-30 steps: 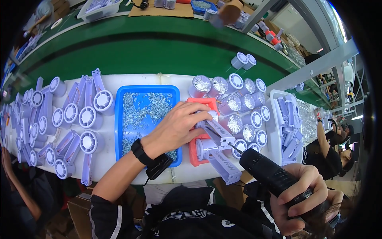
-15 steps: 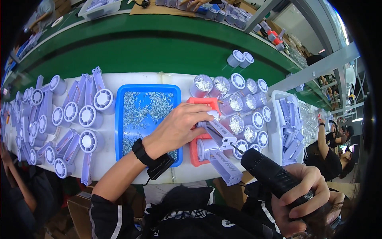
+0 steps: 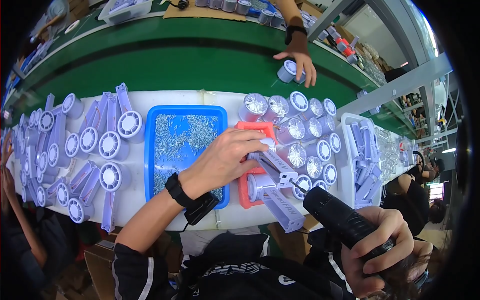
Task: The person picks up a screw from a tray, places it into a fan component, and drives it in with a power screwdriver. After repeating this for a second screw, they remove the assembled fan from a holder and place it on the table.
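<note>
My left hand [image 3: 227, 155] is closed around the upper of two lilac handheld fans, pressing its round head into a red holder [image 3: 244, 192]. That fan's handle [image 3: 278, 170] points toward the lower right. Below it, a second handheld fan [image 3: 282, 207] lies in the same holder. My right hand [image 3: 382, 245] grips a black electric screwdriver [image 3: 340, 215], whose thin bit meets or nearly meets the end of the upper handle. Whether a screw sits at the tip is too small to tell. Beside my left forearm, a blue tray [image 3: 149, 160] contains many small screws [image 3: 172, 140].
Round fan heads [image 3: 296, 129] stand right of the holder, beside a white bin [image 3: 345, 150] of lilac handle parts. Several fans [image 3: 114, 177] with handles lie at the left. Across the green belt [image 3: 175, 55], a co-worker's hand [image 3: 302, 62] touches fan heads. A metal post [image 3: 390, 92] stands at right.
A co-worker's arm has reached in from the far side, and the two fan heads on the belt have shifted slightly left. My hands, the fans and the screwdriver look unmoved.
</note>
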The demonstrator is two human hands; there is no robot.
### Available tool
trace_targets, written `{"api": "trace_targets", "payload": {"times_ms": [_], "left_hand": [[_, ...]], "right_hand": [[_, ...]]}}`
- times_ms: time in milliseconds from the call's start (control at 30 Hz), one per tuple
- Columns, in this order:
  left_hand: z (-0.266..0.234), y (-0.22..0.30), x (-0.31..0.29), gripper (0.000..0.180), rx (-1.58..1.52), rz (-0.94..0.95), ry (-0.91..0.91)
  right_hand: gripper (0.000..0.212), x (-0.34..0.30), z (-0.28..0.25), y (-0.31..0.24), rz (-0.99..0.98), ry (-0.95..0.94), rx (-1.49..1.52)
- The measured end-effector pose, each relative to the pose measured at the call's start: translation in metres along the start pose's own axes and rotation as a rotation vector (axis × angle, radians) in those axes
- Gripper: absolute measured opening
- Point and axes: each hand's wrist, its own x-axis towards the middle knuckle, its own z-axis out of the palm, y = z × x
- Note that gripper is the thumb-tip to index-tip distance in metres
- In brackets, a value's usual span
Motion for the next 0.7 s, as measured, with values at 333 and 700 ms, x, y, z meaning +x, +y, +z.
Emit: {"api": "trace_targets", "payload": {"times_ms": [333,700], "left_hand": [[-0.001,-0.004,0.001,0.036,-0.046,-0.033,0.003],[0.001,0.0,-0.001,0.035,-0.027,-0.051,-0.002]], "right_hand": [[0.059,0.004,-0.002,0.022,-0.072,-0.062,0.126],[0.04,-0.01,0.014,0.023,-0.26,0.076,-0.078]]}}
